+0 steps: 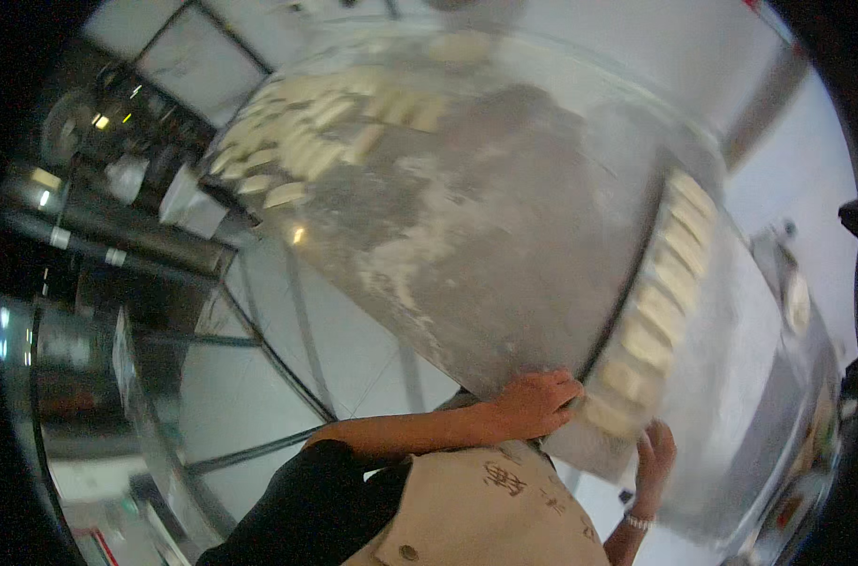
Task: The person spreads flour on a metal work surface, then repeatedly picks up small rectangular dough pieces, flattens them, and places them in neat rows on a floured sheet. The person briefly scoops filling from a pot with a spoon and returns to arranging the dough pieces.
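Note:
A long narrow board (593, 453) holds a row of several pale dough pieces (659, 311), lying across the right part of a flour-dusted metal table (528, 212). My left hand (542, 403) is at the near left corner of the board, its fingers bent beside the nearest dough piece. On the other side of that end is my right hand (655, 453), fingers curled close to the board's edge. Blur hides whether either hand grips the board. Many more dough pieces (316, 134) lie in rows at the table's far left.
Loose flour (422, 247) is spread over the middle of the table. Beyond its left edge are a white container (192, 205) and dark metal frames over a tiled floor (351, 361). A metal vessel with a pale object (797, 301) stands at the far right.

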`<state>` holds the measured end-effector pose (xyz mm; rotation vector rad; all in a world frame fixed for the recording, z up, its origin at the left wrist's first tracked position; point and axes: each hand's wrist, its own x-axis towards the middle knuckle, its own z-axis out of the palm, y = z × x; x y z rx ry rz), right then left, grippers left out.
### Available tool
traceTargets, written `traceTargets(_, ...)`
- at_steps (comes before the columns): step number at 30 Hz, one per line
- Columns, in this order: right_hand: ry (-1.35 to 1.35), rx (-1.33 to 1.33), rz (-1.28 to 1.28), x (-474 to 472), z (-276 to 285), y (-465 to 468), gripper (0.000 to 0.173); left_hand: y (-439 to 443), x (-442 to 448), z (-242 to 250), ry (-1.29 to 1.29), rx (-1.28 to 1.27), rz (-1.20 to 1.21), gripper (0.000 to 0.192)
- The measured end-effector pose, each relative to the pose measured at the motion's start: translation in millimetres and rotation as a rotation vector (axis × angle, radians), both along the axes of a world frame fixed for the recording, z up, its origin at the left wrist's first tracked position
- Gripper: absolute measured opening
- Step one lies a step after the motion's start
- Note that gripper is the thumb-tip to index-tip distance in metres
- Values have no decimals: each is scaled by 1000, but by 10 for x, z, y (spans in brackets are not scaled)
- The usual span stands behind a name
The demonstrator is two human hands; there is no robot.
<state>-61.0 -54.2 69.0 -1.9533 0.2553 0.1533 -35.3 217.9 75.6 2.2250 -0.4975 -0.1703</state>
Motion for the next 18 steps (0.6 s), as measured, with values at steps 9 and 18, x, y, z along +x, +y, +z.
traceTargets(9, 78, -222, -11, 165, 183, -64, 30, 4108, 655, -459, -305, 713, 1002, 20)
traceTargets(18, 189, -179, -259, 170, 526, 298, 33, 6412, 968, -525, 327, 600, 1277, 32)
